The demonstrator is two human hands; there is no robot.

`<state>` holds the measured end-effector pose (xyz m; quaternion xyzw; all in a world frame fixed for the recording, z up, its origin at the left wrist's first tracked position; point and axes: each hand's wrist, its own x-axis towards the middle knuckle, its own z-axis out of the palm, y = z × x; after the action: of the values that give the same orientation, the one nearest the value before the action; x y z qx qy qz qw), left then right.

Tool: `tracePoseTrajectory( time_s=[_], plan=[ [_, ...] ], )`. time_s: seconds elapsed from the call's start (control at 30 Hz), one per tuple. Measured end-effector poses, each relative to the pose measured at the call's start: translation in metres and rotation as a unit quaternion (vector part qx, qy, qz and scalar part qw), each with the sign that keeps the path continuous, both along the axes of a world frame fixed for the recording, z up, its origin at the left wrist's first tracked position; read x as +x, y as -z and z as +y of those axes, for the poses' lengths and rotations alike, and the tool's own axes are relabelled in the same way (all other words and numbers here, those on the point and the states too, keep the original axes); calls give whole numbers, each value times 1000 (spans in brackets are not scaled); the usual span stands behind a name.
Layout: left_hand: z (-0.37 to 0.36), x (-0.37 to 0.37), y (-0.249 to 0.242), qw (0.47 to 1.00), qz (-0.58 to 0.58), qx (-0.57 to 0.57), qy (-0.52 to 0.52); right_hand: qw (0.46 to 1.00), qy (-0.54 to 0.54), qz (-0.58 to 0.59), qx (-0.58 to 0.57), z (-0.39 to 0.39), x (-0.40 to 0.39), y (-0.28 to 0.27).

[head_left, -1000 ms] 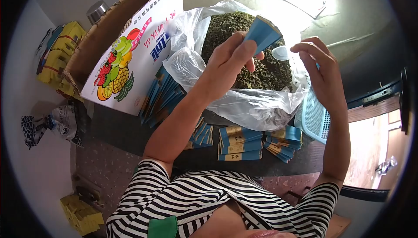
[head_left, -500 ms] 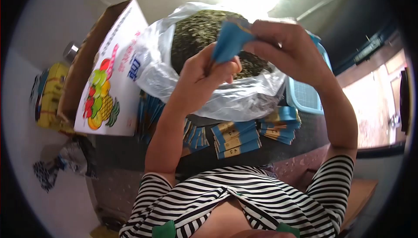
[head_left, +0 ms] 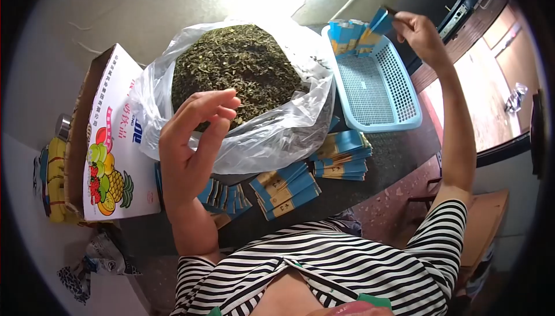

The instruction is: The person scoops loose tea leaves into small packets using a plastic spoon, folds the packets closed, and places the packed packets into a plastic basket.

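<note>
At the far end of the light-blue plastic basket (head_left: 401, 84), my right hand (head_left: 423, 37) grips a blue paper packet (head_left: 380, 22) by its dark upper end. Several blue and tan packets (head_left: 345, 34) stand upright in that basket, just left of the held one. My left hand (head_left: 193, 137) is raised with nothing in it, thumb and fingers apart. Behind it, a clear plastic bag (head_left: 309, 108) lies open, full of dried green leaves (head_left: 237, 62). Flat packets (head_left: 284, 192) lie fanned on the dark table in front of the bag, with another pile (head_left: 342, 157) to their right.
A white carton (head_left: 118, 142) with fruit printed on it stands left of the bag. Beyond it are a yellow bundle (head_left: 56, 180) and a metal lid (head_left: 63, 124). A brown wooden seat (head_left: 483, 223) is at the right, below a bright doorway (head_left: 468, 102).
The right hand has carried the blue packet away from the left hand, rightward to the basket. The left hand has let go and shifted left. The whole view has turned to the right.
</note>
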<state>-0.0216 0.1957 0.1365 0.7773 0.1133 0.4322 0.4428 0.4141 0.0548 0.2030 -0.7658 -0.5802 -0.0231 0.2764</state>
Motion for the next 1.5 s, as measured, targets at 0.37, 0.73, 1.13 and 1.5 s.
tracePoseTrajectory(
  time_s=[0.37,0.73,1.13,1.5],
  plan=[
    [-6,-4,-11,996,54,75,-14,987,141,56,-47,14,106,114],
    [-3,2,-10,990,82,110,-21,976,203,38,-76,43,138,127],
    [-5,0,-13,990,94,102,-28,979,186,75,-26,37,124,118],
    [-13,-14,-21,986,42,164,-8,728,-23,630,269,-53,77,94]
  ],
)
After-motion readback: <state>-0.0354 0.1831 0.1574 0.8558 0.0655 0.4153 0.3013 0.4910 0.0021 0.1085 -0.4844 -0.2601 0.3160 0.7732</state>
